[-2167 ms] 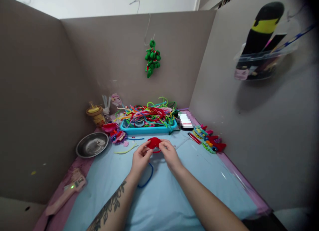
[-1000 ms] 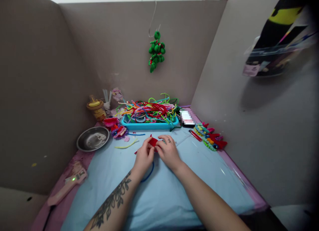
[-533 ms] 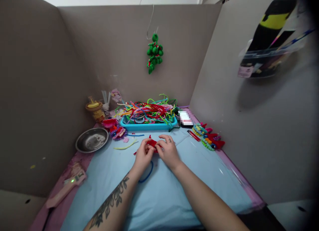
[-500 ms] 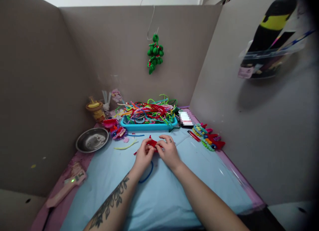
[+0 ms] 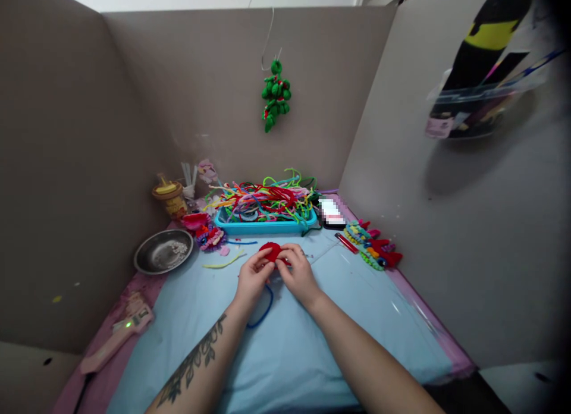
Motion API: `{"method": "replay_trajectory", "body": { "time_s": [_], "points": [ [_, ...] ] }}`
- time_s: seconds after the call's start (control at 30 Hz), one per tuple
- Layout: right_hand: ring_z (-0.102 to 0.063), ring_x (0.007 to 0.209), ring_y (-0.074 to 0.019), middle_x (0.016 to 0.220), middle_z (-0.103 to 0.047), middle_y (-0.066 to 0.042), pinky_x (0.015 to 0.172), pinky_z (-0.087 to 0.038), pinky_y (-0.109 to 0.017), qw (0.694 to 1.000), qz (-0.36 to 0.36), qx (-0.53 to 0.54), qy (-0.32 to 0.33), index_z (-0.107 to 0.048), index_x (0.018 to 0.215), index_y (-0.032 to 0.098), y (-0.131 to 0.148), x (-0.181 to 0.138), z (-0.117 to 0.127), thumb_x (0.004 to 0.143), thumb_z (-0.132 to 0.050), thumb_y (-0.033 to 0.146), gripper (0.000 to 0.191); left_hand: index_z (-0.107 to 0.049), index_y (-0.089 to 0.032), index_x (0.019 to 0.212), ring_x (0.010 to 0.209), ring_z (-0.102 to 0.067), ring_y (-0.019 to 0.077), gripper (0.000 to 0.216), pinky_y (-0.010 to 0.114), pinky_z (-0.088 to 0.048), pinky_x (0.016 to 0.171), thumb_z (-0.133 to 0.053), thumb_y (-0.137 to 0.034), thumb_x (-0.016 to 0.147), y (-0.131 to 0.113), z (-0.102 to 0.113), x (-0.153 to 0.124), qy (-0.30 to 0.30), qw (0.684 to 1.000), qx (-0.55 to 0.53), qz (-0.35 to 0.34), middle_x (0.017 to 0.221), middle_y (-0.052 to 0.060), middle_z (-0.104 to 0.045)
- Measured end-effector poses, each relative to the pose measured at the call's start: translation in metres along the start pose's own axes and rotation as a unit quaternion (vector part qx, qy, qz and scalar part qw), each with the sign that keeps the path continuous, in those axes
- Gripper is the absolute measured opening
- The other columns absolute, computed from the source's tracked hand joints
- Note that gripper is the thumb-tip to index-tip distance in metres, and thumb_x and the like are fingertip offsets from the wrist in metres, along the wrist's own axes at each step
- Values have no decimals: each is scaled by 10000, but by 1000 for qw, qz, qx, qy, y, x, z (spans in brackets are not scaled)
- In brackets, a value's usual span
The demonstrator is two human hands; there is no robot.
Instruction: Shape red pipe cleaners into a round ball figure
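Between both hands is a red fuzzy piece (image 5: 270, 251), apparently of bent pipe cleaner, held just above the blue table cover. My left hand (image 5: 254, 275) is closed on its left side, thumb and fingertips together. My right hand (image 5: 298, 272) pinches its right side; the fingers hide much of that end. Below the hands a blue pipe cleaner (image 5: 267, 311) curves over the cover, partly behind my left wrist. A yellow pipe cleaner (image 5: 224, 262) lies left of my left hand.
Behind the hands stands a blue tray (image 5: 267, 229) heaped with colourful pipe cleaners. A metal bowl (image 5: 141, 253) and a pink glue gun (image 5: 118, 338) are at left. At right are a phone (image 5: 332, 213), a red tool (image 5: 347, 243) and finished fuzzy pieces (image 5: 379, 247).
The red piece has turned between my fingers and now shows a broader, rounded face above them. Both hands remain in nearly the same place.
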State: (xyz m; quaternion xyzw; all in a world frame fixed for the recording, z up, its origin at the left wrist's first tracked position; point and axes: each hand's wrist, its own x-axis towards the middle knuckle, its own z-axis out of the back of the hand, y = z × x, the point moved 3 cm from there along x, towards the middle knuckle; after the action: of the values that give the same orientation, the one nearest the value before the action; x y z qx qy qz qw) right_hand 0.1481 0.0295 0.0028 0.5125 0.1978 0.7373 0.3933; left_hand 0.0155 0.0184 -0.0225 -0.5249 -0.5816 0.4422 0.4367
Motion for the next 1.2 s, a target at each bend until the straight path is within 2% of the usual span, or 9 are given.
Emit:
{"method": "replay_trajectory", "body": {
  "time_s": [0.23, 0.37, 0.53, 0.7, 0.93, 1.2],
  "points": [
    [-556, 942, -203, 976, -546, -68, 802, -482, -334, 995, -71, 72, -24, -597, 737, 212, 0, 2, -1, 770, -529, 156, 95, -651, -139, 1056, 501, -510, 86, 464, 195, -341, 437, -753, -312, 638, 0, 1, 0, -32, 999, -5, 16, 799, 90, -696],
    [-551, 988, -208, 987, -557, -64, 883, -452, -362, 994, -74, 71, -28, -641, 731, 218, -3, 2, 0, 771, -547, 174, 111, -653, -124, 1028, 430, -429, 54, 447, 189, -303, 413, -740, -337, 645, -1, 4, 2, -61, 998, 1, 20, 696, 54, -678],
    [-543, 1016, -214, 1042, -547, -75, 915, -437, -381, 995, -68, 64, -34, -670, 847, 236, -7, 2, 3, 801, -559, 210, 123, -648, -119, 1012, 409, -371, 39, 452, 182, -265, 405, -734, -345, 630, -5, 9, 4, -104, 994, -1, 25, 582, -19, -604],
    [-534, 1026, -217, 1041, -544, -69, 920, -423, -388, 997, -50, 61, -20, -665, 838, 242, -6, 3, 5, 830, -534, 223, 132, -648, -98, 1018, 406, -334, 39, 436, 187, -235, 410, -719, -324, 653, -9, 10, 4, -79, 996, -3, 29, 507, -51, -524],
    [-527, 1028, -221, 1020, -499, -67, 905, -424, -368, 989, -107, 104, -5, -635, 686, 206, -19, 8, 8, 796, -573, 267, 140, -656, -107, 994, 408, -347, 41, 415, 185, -249, 419, -731, -314, 642, -9, 8, 4, -54, 998, 12, 30, 505, -52, -526],
    [-486, 1110, -223, 1106, -488, -69, 983, -367, -381, 989, -103, 105, 1, -671, 777, 233, -17, 6, 7, 788, -590, 284, 97, -651, -121, 998, 411, -388, 42, 435, 174, -273, 408, -741, -341, 633, -12, 11, 4, -52, 998, 20, 10, 541, -37, -572]
  ]
}}
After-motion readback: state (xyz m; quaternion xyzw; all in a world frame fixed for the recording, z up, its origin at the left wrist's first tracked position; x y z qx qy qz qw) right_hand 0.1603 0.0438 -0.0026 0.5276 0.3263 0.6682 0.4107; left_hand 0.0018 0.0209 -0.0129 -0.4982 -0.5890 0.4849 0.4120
